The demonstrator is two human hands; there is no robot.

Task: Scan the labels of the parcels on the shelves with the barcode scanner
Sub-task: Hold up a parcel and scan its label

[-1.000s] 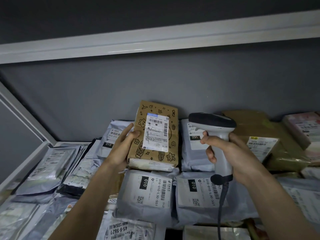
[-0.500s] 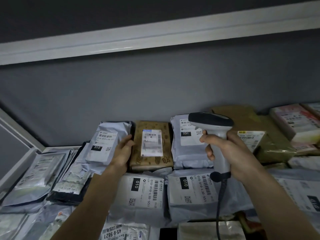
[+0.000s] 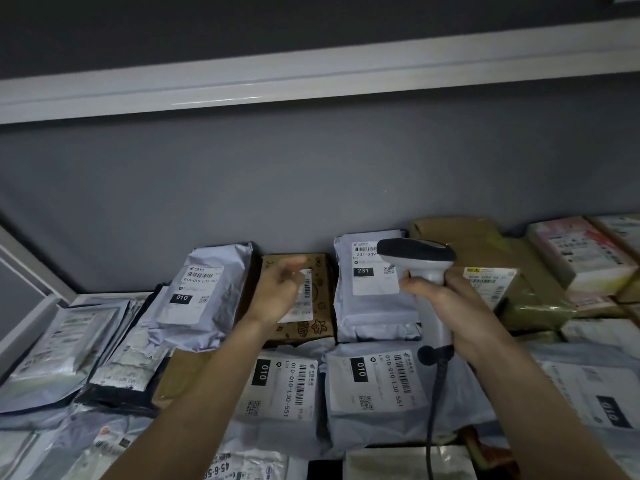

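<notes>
Scanner up, brown parcel down.
Right hand point(image 3: 446, 303) gripped the scanner point(image 3: 420, 263); left hand point(image 3: 277, 294), blurred, fingers loose, hovered over the brown parcel point(image 3: 311, 320) on the shelf point(image 3: 104, 297).

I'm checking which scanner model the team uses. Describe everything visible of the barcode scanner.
The barcode scanner is a pistol-shaped handheld unit that looks like plastic: a light grey body and handle with a dark, rounded top on the head. The head points left, toward the back-row parcels. The right hand grips the handle, held roughly upright above the parcels. A dark coiled cable leaves the handle's base and hangs down out of frame. No brand marking is legible.
</notes>
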